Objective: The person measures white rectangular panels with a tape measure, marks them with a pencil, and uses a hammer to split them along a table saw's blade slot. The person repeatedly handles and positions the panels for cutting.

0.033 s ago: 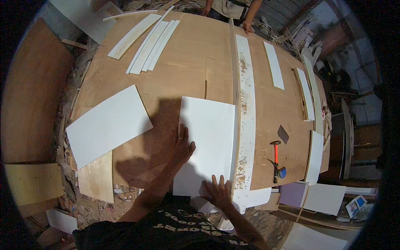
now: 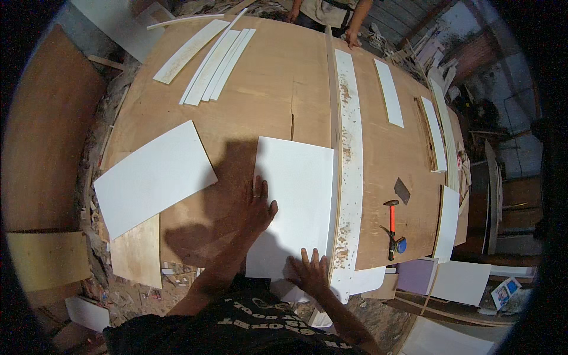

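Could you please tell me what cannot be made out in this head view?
In the head view:
Lower right corner of the white panel: hidden by the right hand and its forearm.
Palm of the left hand: turned down, hidden by the hand's own back.
Co-worker: head cut off by the upper edge.
Small dark flat piece: too small to tell its material.

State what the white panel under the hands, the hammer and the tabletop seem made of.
White panel: probably wood-based board, smooth white coating; no grain shows, core unclear.
Hammer: dark head, probably metal; red-and-black handle, perhaps plastic or rubber, given its bright, even red.
Tabletop: likely bare plywood, judging by its tan, faintly streaked, dull face.
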Demonstrator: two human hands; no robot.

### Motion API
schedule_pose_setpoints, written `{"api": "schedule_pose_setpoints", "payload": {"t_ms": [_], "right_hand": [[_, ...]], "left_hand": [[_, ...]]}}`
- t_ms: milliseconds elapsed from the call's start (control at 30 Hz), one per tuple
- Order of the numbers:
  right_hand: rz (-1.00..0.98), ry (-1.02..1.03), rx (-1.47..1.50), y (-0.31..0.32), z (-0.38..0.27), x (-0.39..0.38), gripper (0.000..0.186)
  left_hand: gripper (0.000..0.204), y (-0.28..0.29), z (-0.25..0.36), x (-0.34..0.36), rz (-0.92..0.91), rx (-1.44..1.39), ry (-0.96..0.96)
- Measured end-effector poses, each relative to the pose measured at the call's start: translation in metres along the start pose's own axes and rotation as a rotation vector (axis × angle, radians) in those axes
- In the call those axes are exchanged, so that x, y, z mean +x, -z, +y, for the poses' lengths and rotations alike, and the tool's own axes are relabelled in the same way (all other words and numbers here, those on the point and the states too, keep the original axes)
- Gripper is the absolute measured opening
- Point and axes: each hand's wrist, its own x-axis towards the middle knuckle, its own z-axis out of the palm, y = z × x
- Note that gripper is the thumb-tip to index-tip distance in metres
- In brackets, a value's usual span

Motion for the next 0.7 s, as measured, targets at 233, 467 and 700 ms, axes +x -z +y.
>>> {"api": "schedule_pose_setpoints", "payload": {"t_ms": [233,467,700], "right_hand": [[0.081,0.053,0.009,0.001,0.013,0.015,0.088],[-0.035,0.029,-0.062,-0.003,0.021,0.026,0.091],[0.063,0.035,-0.106,-0.002,0.031,0.044,0.091]], "left_hand": [[0.077,-0.006,-0.009,0.019,0.143,-0.026,-0.094],[0.072,-0.018,-0.011,0.04,0.044,0.127,-0.004],[0.069,-0.022,-0.016,0.066,0.02,0.139,-0.003]]}}
